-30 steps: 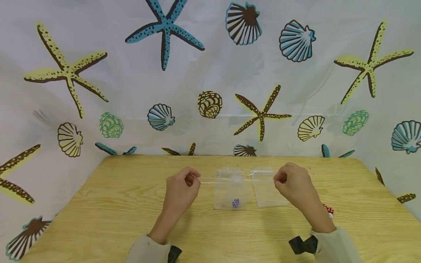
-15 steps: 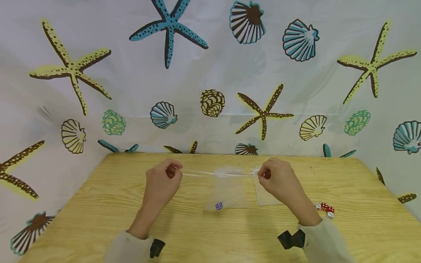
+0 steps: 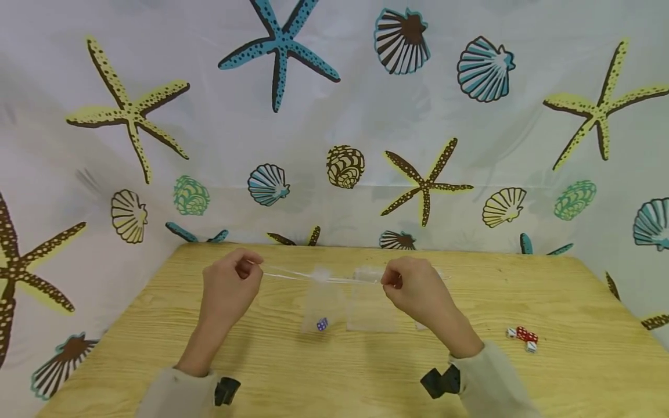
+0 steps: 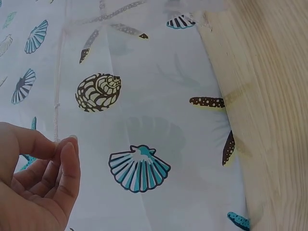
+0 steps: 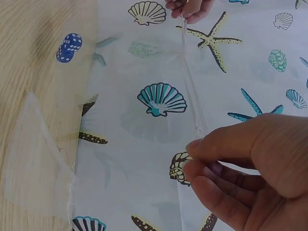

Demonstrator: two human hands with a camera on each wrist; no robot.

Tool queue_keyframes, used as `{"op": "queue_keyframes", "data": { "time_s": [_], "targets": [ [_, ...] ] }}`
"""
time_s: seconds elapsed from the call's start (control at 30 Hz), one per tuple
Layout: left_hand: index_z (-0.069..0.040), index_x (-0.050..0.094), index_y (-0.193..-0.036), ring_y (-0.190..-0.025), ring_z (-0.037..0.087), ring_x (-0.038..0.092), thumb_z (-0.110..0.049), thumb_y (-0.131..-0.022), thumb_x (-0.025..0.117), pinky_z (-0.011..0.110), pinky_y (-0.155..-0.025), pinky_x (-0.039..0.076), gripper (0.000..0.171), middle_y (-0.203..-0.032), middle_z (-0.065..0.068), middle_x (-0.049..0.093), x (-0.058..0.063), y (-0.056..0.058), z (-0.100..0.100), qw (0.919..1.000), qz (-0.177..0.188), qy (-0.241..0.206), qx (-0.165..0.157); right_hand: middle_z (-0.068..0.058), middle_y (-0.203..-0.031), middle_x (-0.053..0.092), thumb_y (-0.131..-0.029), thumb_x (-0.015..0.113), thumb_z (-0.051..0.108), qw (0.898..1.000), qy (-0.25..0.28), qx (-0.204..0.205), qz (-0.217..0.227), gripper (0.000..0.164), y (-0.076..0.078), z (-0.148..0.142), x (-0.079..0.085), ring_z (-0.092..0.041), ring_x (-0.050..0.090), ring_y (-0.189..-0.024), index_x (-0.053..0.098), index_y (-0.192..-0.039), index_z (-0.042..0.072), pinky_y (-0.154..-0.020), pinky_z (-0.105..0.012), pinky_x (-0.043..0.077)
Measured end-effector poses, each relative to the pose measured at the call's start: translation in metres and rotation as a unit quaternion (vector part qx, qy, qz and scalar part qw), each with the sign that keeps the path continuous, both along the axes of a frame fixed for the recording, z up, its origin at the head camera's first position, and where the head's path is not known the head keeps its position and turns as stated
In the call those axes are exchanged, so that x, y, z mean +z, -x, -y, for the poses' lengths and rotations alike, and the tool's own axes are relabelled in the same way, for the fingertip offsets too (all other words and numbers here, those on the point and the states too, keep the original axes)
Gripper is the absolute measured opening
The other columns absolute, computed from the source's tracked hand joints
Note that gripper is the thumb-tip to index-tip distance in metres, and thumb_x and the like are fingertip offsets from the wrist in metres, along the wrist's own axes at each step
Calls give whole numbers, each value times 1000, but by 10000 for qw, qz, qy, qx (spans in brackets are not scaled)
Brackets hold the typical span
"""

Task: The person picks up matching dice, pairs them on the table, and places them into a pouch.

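Note:
Between my two hands hangs a sheer white drawstring pouch point(image 3: 320, 299), its neck gathered on the cord. Two blue dice point(image 5: 70, 47) with white dots show through the pouch in the right wrist view; in the head view they sit near its bottom. My left hand point(image 3: 232, 284) pinches the drawstring point(image 5: 188, 82) at one end between thumb and fingertips. At the other end my right hand point(image 3: 415, 290) pinches it the same way. The cord stretches nearly taut from hand to hand.
Another sheer pouch point(image 3: 372, 310) lies flat on the wooden table point(image 3: 324, 377), right of the held one. A further pale corner point(image 3: 420, 326) shows beside my right wrist. Several red and white dice point(image 3: 521, 334) lie at the right. A shell-patterned cloth point(image 3: 313, 116) hangs behind.
Both hands have moved left, carrying the pouch and dice along. The gap between the hands has widened slightly, and the pouch's neck looks more gathered. The loose dice at the right are now fully visible.

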State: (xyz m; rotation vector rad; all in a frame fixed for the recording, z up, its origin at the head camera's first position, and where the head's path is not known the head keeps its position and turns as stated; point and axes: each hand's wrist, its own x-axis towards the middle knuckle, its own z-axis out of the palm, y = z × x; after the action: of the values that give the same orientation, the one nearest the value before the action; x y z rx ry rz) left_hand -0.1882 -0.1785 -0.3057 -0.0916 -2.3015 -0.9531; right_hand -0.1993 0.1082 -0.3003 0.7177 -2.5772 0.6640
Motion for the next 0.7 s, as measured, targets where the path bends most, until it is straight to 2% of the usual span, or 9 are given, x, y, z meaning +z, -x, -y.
{"op": "queue_keyframes", "data": {
  "time_s": [0.2, 0.37, 0.6, 0.7],
  "targets": [
    [-6, 65, -80, -51, 14, 49, -3, -78, 51, 26, -49, 41, 14, -63, 7, 60, -3, 10, 9, 9999, 14, -10, 117, 6, -65, 55, -75, 66, 5, 9994, -17, 241, 227, 14, 5, 11, -3, -5, 45, -56, 61, -67, 15, -52, -19, 40],
    [-5, 65, -81, -52, 15, 52, -3, -78, 51, 27, -50, 42, 14, -63, 7, 61, -11, 21, 10, 9997, 217, -44, 118, 6, -63, 54, -75, 66, 5, 9987, -95, 312, 385, 12, 11, 15, -10, -5, 45, -53, 62, -68, 13, -50, -19, 40],
    [-3, 64, -83, -46, 15, 48, -4, -79, 48, 27, -46, 40, 17, -65, 10, 61, -24, 40, 11, 9983, 557, -136, 131, 6, -63, 57, -76, 68, 7, 9987, -132, 104, 486, 11, 35, 18, -20, -4, 48, -53, 63, -69, 14, -51, -19, 41],
    [-2, 64, -85, -49, 17, 52, -5, -81, 48, 28, -46, 42, 17, -69, 12, 62, -31, 49, 11, 9967, 763, -173, 195, 6, -64, 57, -76, 68, 8, 9989, -105, -12, 464, 11, 46, 20, -24, -5, 48, -54, 63, -69, 15, -51, -20, 42]
  ]
}}
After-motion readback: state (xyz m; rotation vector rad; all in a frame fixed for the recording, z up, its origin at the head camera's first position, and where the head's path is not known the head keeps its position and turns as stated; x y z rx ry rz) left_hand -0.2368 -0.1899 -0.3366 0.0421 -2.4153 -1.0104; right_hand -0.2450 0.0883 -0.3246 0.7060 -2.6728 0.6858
